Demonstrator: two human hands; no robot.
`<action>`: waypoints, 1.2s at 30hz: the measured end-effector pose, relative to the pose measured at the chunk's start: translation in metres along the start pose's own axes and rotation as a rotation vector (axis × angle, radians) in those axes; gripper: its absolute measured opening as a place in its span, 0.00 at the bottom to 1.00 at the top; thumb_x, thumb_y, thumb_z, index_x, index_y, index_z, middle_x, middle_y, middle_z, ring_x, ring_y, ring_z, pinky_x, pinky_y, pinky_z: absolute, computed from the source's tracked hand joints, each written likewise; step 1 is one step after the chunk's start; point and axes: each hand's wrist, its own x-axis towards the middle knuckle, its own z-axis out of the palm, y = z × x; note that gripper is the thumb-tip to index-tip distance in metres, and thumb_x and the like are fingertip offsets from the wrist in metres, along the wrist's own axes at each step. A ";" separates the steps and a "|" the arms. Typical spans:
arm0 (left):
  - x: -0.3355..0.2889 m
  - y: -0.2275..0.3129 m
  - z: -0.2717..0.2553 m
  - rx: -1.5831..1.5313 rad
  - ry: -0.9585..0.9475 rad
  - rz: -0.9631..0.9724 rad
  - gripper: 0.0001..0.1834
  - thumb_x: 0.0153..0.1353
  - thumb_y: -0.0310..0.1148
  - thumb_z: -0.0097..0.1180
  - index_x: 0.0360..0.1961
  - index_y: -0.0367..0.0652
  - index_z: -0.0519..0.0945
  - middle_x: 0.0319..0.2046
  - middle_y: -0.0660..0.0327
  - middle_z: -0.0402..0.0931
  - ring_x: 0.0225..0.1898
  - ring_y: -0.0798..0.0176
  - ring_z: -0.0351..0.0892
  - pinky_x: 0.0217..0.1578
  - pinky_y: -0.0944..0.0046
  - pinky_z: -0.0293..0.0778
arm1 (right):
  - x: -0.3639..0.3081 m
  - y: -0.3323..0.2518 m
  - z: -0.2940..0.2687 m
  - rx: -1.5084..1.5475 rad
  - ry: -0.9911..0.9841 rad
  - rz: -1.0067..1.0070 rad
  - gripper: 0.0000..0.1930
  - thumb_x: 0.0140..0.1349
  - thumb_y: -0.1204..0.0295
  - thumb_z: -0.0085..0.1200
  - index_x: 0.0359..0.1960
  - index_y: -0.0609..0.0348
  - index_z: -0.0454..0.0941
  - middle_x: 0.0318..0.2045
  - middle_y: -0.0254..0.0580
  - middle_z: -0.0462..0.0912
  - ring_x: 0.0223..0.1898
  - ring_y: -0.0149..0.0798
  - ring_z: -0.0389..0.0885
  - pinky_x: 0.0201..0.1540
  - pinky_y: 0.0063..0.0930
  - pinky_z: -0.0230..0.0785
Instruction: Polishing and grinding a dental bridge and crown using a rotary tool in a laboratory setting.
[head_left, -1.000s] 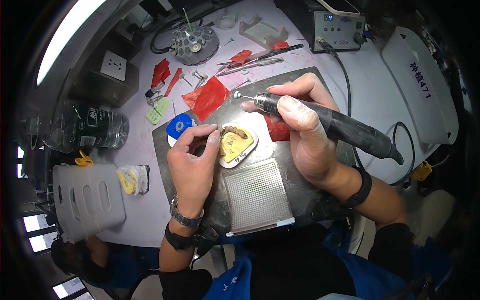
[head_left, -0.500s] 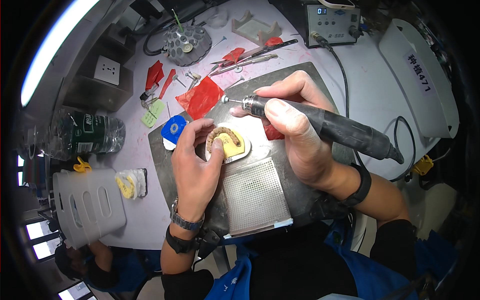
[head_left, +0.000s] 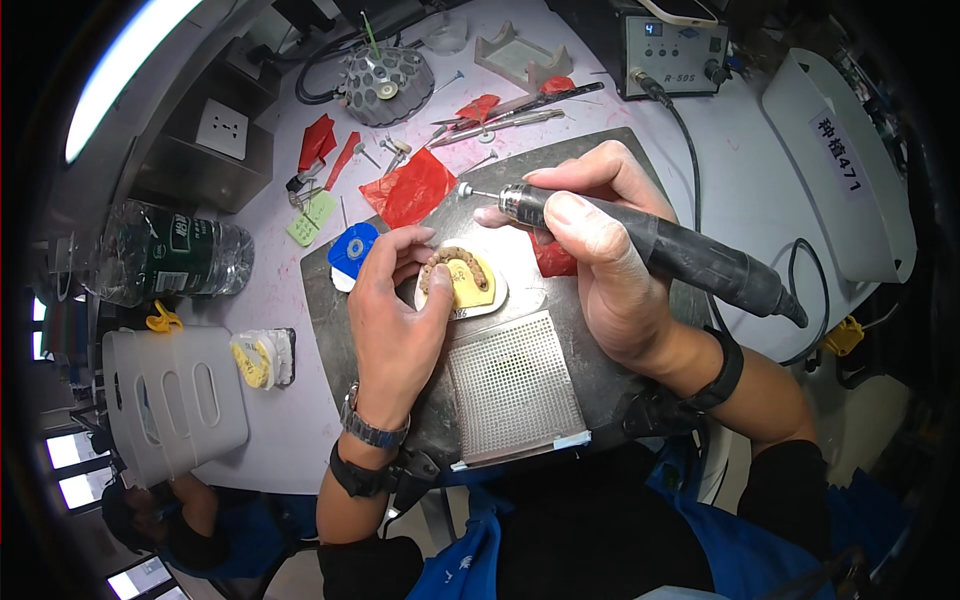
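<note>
My left hand (head_left: 400, 315) holds a dental model (head_left: 474, 290) by its left side, thumb on top and fingers behind. The model has a yellow middle, a white base and an arch of brownish teeth. In my right hand (head_left: 615, 270) is a dark rotary handpiece (head_left: 670, 245), gripped like a pen. Its thin shank carries a small pale tip (head_left: 465, 190), which stands apart from the model, beyond it. Beneath both hands lies a dark grey board (head_left: 640, 400). A perforated metal plate (head_left: 515, 385) is on its near part.
A blue disc-shaped item (head_left: 352, 250) and red sheets (head_left: 408, 190) lie close by. Farther back stand a bur holder (head_left: 385, 85), several slim tools (head_left: 500, 125) and a control box (head_left: 672, 58) with a cord. At left are a bottle (head_left: 180, 255), another model (head_left: 262, 358) and a white basket (head_left: 175, 400).
The view has shifted slightly. The control box display shows a different reading. Both hands keep their grips, and the handpiece tip has moved slightly right and away from me.
</note>
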 end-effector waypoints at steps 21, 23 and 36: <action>-0.006 0.017 -0.001 -0.143 0.096 0.008 0.13 0.59 0.21 0.55 0.46 0.35 0.72 0.39 0.59 0.76 0.41 0.68 0.76 0.47 0.69 0.71 | -0.013 -0.016 0.002 -0.079 -0.081 0.058 0.21 0.61 0.56 0.56 0.40 0.65 0.72 0.33 0.40 0.77 0.37 0.29 0.76 0.41 0.26 0.70; -0.008 0.027 0.002 -0.378 0.162 -0.016 0.12 0.60 0.19 0.55 0.45 0.34 0.71 0.39 0.58 0.76 0.41 0.68 0.77 0.45 0.70 0.73 | -0.014 -0.014 0.005 -0.085 -0.072 0.019 0.22 0.61 0.55 0.57 0.38 0.65 0.72 0.32 0.40 0.78 0.36 0.29 0.77 0.40 0.26 0.70; -0.017 0.034 -0.001 -0.734 0.079 -0.135 0.10 0.66 0.27 0.50 0.47 0.36 0.70 0.41 0.57 0.77 0.39 0.64 0.80 0.41 0.66 0.78 | -0.024 -0.005 0.012 -0.403 -0.035 -0.573 0.10 0.52 0.71 0.60 0.36 0.55 0.75 0.30 0.37 0.78 0.27 0.40 0.82 0.27 0.28 0.76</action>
